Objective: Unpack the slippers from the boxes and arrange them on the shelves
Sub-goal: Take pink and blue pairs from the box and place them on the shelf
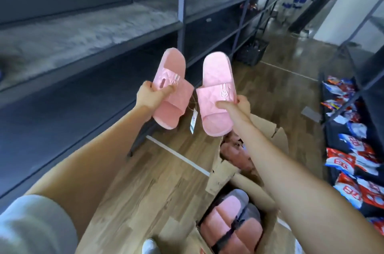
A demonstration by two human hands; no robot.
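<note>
Pinching one pink slipper (168,89) in left hand (150,96), its mate (216,92) in right hand (241,104); set both toes-out, side by side, on the grey shelf (83,31).

Two pink slippers with quilted straps are held up side by side, heels pointing away. The left hand (149,96) pinches the left slipper (169,87) at its strap. The right hand (239,105) grips the right slipper (214,89), which has a small rabbit badge. A paper tag (193,122) dangles between them. Below the right forearm, an open cardboard box (223,170) holds more pink slippers (228,222).
</note>
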